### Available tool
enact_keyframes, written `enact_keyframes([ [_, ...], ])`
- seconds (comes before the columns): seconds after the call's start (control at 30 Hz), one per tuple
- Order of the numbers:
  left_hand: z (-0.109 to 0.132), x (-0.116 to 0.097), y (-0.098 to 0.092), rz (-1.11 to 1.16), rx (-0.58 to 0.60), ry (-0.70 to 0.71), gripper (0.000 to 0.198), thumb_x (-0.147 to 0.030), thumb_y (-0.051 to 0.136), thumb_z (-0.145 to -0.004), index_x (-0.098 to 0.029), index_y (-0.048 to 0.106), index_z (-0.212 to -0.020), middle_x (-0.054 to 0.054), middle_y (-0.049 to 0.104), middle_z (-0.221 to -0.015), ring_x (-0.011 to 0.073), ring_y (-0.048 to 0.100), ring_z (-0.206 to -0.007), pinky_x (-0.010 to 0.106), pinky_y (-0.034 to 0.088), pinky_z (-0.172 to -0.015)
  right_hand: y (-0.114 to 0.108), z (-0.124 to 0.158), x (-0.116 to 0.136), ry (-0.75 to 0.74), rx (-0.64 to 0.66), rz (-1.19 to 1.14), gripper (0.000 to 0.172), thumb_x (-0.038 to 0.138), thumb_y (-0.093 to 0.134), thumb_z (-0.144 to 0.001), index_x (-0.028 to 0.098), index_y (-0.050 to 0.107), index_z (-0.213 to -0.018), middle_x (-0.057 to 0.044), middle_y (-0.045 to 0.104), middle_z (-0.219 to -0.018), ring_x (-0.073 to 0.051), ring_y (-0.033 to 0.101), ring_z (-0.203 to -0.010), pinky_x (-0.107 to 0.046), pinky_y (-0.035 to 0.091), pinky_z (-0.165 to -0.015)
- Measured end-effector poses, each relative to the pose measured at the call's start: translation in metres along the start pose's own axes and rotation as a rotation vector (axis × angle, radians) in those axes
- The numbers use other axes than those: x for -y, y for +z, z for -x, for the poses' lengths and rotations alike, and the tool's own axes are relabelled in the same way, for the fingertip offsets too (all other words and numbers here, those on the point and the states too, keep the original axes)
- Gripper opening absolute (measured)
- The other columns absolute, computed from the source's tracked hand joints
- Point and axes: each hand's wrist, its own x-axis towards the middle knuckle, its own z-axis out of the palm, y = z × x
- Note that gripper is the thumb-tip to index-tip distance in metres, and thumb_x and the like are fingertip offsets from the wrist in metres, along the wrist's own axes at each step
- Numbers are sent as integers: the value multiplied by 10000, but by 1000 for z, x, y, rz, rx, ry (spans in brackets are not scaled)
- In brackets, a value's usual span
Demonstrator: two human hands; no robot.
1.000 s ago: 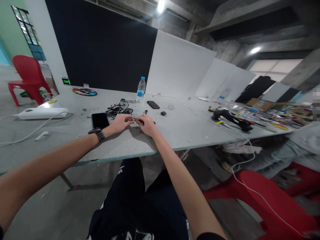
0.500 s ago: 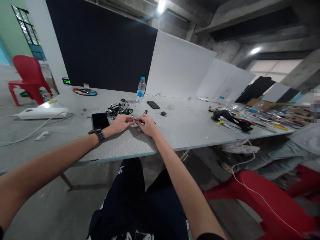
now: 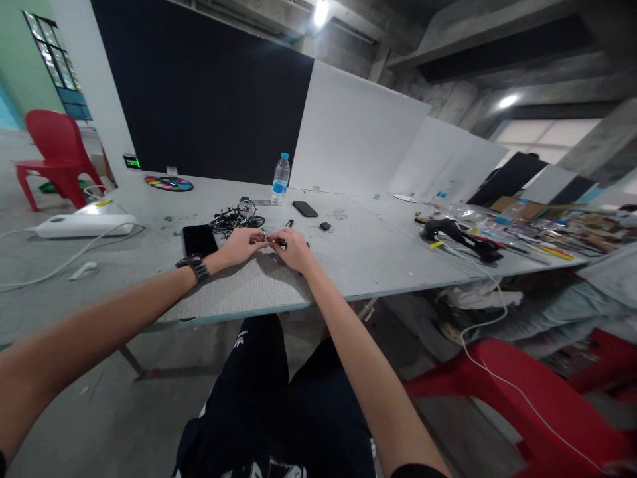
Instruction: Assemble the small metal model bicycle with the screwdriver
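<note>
Over the table, my left hand (image 3: 243, 245) and my right hand (image 3: 291, 249) meet fingertip to fingertip. The fingers of both are pinched around a tiny part, too small to name. A dark, slim piece (image 3: 289, 224) shows just beyond my right hand's fingers; whether it is held or lies on the table, I cannot tell. Right behind my left hand lie small model bicycles (image 3: 233, 218) with thin black spoked wheels, partly covered by that hand. A black phone (image 3: 198, 240) lies beside my left wrist, which wears a dark watch (image 3: 195, 267).
Behind the hands are a water bottle (image 3: 281, 179), a second dark phone (image 3: 305, 209) and a small black block (image 3: 325, 226). A white power strip (image 3: 85, 226) with cables and a white earbud (image 3: 83, 270) lie left. Rightward are a black device (image 3: 460, 240) and clutter. A red chair (image 3: 540, 405) stands lower right.
My hands stay in nearly the same place, with only slight finger movement at the tiny part. At the far right, a person's light-clothed legs have shifted a little.
</note>
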Motion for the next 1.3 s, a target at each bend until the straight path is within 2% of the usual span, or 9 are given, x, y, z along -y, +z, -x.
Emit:
enact_keyframes([
  [0.1,0,0,0,25,7,-17,192,-358,702,-913,-195,780,-980,101,840,-973,268,787,-921,385,609,-880,0,0,1,-15,9,9,212,265,602,-1059,210,807,-1055,-99,736,-971,-232,665,-924,-371,527,-860],
  [0.23,-1,0,1,23,15,-10,170,-339,700,-915,-199,786,-960,99,840,-975,265,790,-914,376,614,-863,0,1,1,-5,8,-6,203,262,612,-1050,213,807,-1023,-96,720,-973,-230,658,-932,-361,524,-849],
  [0.67,-1,2,2,11,-7,4,222,-394,681,-926,-190,767,-944,104,822,-939,266,765,-881,373,592,-834,-1,2,1,13,5,2,197,294,598,-1060,206,771,-1026,-101,693,-992,-233,646,-946,-354,524,-840],
  [0.93,-1,3,0,116,19,-47,294,-448,702,-910,-183,750,-1029,132,829,-987,301,783,-921,427,604,-879,0,2,-1,12,-18,4,248,338,557,-1078,206,762,-1032,-111,697,-1011,-240,649,-935,-377,547,-836],
  [1.1,-3,6,2,237,35,-53,306,-476,713,-910,-184,749,-992,125,818,-931,279,773,-844,429,614,-852,1,2,-1,5,-30,25,236,334,567,-1073,202,758,-1033,-111,688,-1004,-242,652,-931,-373,540,-823],
  [1.3,-4,7,1,366,-20,-92,278,-385,714,-908,-164,731,-1076,135,817,-1046,261,781,-892,435,628,-891,-1,2,0,2,-56,63,217,322,571,-1074,209,750,-1031,-90,677,-960,-231,638,-920,-358,518,-824],
])
